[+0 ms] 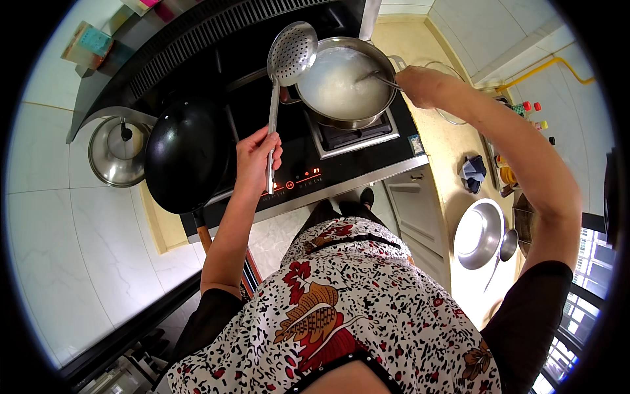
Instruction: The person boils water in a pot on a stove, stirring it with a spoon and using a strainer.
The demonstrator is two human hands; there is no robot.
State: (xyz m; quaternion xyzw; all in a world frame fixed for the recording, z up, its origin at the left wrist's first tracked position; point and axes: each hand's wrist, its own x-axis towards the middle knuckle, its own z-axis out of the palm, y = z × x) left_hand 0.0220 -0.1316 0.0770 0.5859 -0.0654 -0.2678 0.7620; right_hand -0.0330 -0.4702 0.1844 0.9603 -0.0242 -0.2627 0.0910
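My left hand (pixel 258 160) grips the long handle of a perforated metal skimmer (pixel 294 51). The skimmer's round head is raised beside the left rim of a steel pot (pixel 389 64) and overlaps that rim in the picture. Cloudy whitish liquid (pixel 339 93) fills much of the pot, which sits over the right burner. Over the pot's right rim, my right hand (pixel 418 87) holds a thin metal utensil (pixel 386 81). Its lower end dips into the liquid, so its kind cannot be told.
A black wok (pixel 184 152) occupies the left of the cooktop (pixel 290 138), with a steel lid (pixel 115 160) behind it against the tiles. On the right counter (pixel 445 184) are a glass lid (pixel 448 118), a dark folded cloth (pixel 473 173), a steel basin (pixel 480 234) and a ladle (pixel 508 245).
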